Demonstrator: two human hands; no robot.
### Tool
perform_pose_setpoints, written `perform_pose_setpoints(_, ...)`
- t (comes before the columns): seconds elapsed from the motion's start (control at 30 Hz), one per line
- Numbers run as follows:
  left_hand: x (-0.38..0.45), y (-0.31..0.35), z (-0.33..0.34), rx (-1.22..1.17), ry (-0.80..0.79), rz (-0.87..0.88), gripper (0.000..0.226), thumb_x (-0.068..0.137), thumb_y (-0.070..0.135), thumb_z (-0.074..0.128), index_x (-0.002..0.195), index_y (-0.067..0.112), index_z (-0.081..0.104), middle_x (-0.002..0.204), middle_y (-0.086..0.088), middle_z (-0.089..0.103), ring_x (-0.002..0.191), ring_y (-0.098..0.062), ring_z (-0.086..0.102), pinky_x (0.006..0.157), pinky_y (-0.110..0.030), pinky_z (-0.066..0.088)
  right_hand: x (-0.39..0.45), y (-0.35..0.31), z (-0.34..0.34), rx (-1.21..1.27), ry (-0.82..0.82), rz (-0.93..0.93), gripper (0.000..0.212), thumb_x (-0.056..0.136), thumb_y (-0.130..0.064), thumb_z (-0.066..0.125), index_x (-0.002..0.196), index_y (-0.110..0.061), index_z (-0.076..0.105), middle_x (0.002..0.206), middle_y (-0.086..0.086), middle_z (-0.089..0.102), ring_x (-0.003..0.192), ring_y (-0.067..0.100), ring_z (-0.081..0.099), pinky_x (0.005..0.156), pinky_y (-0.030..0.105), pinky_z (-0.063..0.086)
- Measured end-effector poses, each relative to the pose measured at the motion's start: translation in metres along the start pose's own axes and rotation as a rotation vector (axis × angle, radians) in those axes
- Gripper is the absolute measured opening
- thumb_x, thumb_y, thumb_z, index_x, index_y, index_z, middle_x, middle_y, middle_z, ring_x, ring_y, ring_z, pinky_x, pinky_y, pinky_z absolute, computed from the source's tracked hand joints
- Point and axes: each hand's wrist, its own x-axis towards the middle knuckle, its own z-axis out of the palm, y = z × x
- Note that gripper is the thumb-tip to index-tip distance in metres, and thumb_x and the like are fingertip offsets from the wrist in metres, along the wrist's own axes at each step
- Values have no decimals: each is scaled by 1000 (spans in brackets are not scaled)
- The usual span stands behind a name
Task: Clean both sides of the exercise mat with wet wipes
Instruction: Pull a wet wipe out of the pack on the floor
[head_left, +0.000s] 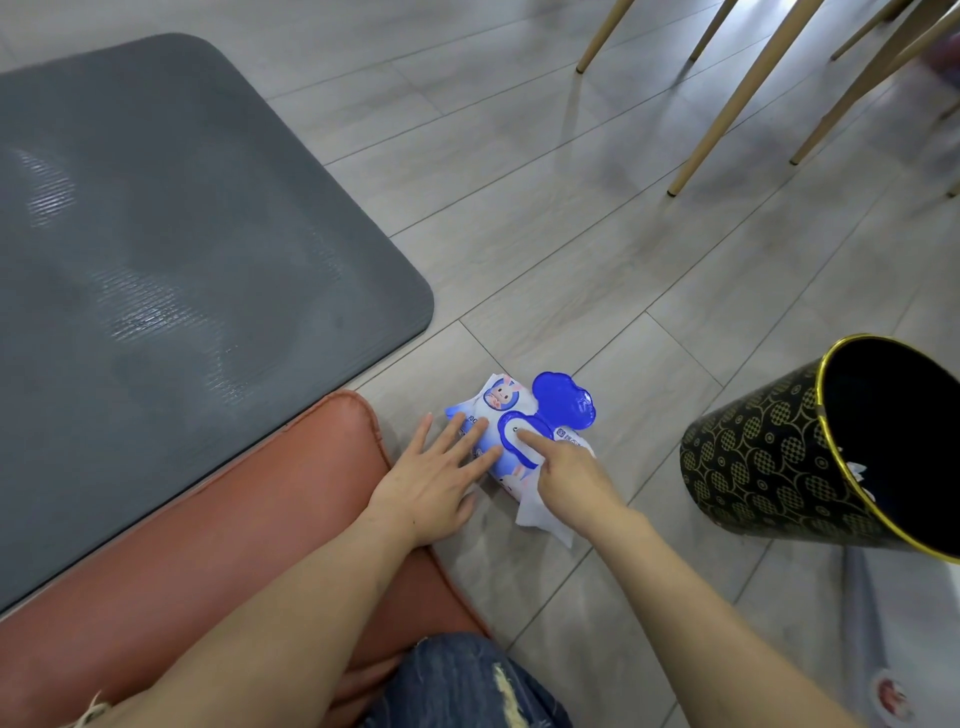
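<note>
Grey floor (571, 234), wet wipes pack (498, 415) rabbit logo, lettering unreadable, left hand (436, 478) pressing

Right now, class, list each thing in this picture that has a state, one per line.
Blue-and-white wet wipe pack: flat on floor, blue flip lid open.
Grey exercise mat: spread flat, damp streaks.
Black-and-gold patterned bin: tilted, white wipes inside.
Left hand: flat, pressing pack.
Right hand: holding white wipe, forefinger at opening.
</note>
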Motion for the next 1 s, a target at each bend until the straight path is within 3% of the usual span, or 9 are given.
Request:
perform_pose_setpoints(0.07, 0, 0, 0, 1, -4, 0, 79, 89, 51, 4, 165, 32, 13, 174, -7, 1, 160, -33, 2, 125, -60, -1, 0, -2, -3, -24, 3, 0, 60, 95, -17, 37, 146, -48, 41, 149, 0, 47, 134, 25, 44, 102, 38, 47)
perform_pose_setpoints(0.2, 1, 0, 2, -4, -15, 4, 78, 90, 51, 6, 165, 32, 14, 174, -7, 2, 160, -34, 4, 126, -61, 2, 6, 4, -18, 110, 185, 139, 58, 94, -19, 35, 147, -41, 30, 110, 7, 64, 93, 30, 60, 80, 40, 52)
perform_pose_setpoints(0.3, 0, -1, 1, -16, -20, -2, 78, 90, 51, 5, 165, 33, 12, 174, -6, 1, 160, -33, 3, 126, -60, 4, 17, 11, -32, 273, 192, 290, 64, 90, -21, 39, 150, -35, 23, 117, 4, 62, 98, 33, 59, 80, 38, 48)
perform_pose_setpoints(0.43, -2, -1, -4, -59, -43, -58, 83, 85, 52, -1, 165, 34, 14, 174, -4, -2, 160, -29, 2, 127, -56, 5, 21, 12, -38, 418, 177, 295, 47, 89, -21, 44, 135, -26, 46, 117, 2, 64, 95, 25, 58, 79, 34, 50)
perform_pose_setpoints(0.57, -1, -1, -3, -70, -4, -123, 69, 96, 43, 28, 163, 27, 30, 173, -6, 16, 158, -30, 19, 125, -56, 16, -2, 8, -33, 165, 256, 126, 39, 87, -26, 43, 124, -36, 53, 96, -2, 68, 87, 28, 62, 75, 38, 54)
perform_pose_setpoints(0.67, -3, -1, -3, -87, -5, -144, 68, 96, 36, 39, 162, 21, 30, 172, -5, 18, 157, -27, 23, 124, -53, 24, -20, -4, -20, -21, 188, -43, 48, 89, -26, 44, 132, -44, 54, 107, -1, 69, 97, 30, 62, 79, 36, 53)
perform_pose_setpoints(0.8, -7, 2, -13, -126, -25, -223, 67, 99, 37, 28, 164, 22, 25, 173, 0, 15, 158, -23, 20, 124, -48, 22, -21, -11, -3, -214, -5, 2, 54, 95, -34, 36, 145, -55, 35, 126, 4, 62, 110, 31, 59, 87, 36, 50)
perform_pose_setpoints(0.87, -15, 6, -19, -185, 2, -223, 61, 100, 34, 33, 161, 25, 34, 171, 1, 25, 155, -22, 30, 120, -44, 30, -24, -14, -1, -224, -42, 27, 52, 99, -36, 33, 147, -54, 30, 126, 6, 61, 109, 32, 59, 89, 37, 49)
perform_pose_setpoints(1.0, -46, 13, -42, -348, 111, -303, 59, 94, 27, 41, 152, 29, 49, 157, 3, 49, 140, -22, 50, 108, -41, 45, -46, -28, -10, -56, 31, -97, 46, 100, -29, 36, 141, -46, 45, 129, -6, 63, 109, 26, 60, 87, 37, 51)
